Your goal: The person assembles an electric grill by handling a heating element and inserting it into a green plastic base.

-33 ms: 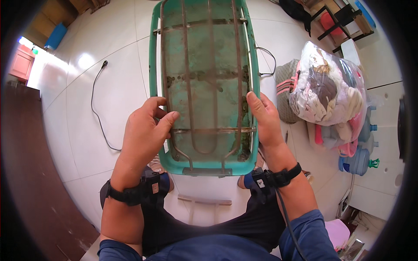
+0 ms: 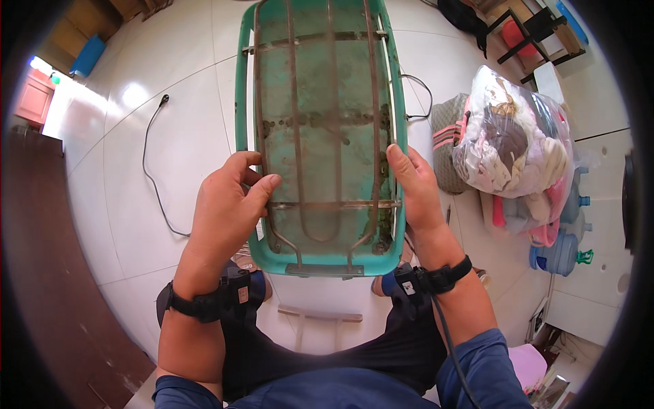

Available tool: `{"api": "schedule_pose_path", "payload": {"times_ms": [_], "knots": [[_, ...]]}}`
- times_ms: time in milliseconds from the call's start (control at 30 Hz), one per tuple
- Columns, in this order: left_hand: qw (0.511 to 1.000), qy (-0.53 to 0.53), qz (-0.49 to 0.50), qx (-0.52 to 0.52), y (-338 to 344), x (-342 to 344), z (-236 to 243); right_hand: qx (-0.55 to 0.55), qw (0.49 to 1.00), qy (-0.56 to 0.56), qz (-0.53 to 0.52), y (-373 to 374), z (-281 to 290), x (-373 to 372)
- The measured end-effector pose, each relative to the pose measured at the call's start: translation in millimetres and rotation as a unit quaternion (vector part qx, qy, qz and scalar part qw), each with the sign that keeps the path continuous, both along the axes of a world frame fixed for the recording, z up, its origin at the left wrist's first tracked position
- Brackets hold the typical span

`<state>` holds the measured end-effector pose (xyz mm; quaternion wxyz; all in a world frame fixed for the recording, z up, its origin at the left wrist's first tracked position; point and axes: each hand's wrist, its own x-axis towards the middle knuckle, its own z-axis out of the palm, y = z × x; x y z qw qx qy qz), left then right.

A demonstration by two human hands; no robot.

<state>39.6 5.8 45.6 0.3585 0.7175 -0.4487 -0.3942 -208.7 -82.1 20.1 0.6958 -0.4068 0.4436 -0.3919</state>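
A green rectangular frame with metal rods is held upright or tilted between my hands, its top running out of view. Brownish rods run lengthwise over its stained, worn inner panel, with metal crossbars under them. My left hand grips the left rim, its fingers curled at the edge and its thumb reaching inward over the rods. On the right rim, my right hand is closed with the thumb laid on the front; its other fingers are mostly hidden behind. A metal plate crosses the near rim.
A black cord with a plug lies on the white tiled floor at left, beside dark brown furniture. Clear bags of cloth items and blue water jugs stand at right. Between my legs is a low metal bar.
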Motion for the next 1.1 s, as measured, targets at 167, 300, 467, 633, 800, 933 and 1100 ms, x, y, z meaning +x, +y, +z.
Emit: {"api": "schedule_pose_path", "payload": {"times_ms": [167,300,467,633,800,933,1100], "knots": [[1.000,-0.011,-0.009,-0.009,1,0,-1,0.036,0.999,0.002,0.013,-2,-8,-5],[0.989,-0.090,0.048,-0.111,1,3,-6,0.046,0.999,-0.002,0.018,-4,-7,-8],[0.936,-0.286,0.090,-0.186,3,18,-10,0.073,0.997,-0.002,0.023,-9,-6,-13],[0.971,0.227,0.080,-0.001,3,24,-16,0.081,0.996,-0.016,0.039,-10,-6,-13],[0.947,0.321,0.015,0.011,4,22,-16,0.089,0.995,-0.005,0.045,-12,-10,-16],[0.938,0.346,0.018,-0.011,3,17,-13,0.085,0.994,-0.029,0.060,-13,-7,-17],[0.933,0.360,0.014,-0.009,3,16,-4,0.073,0.995,-0.011,0.061,-14,-9,-17]]}}
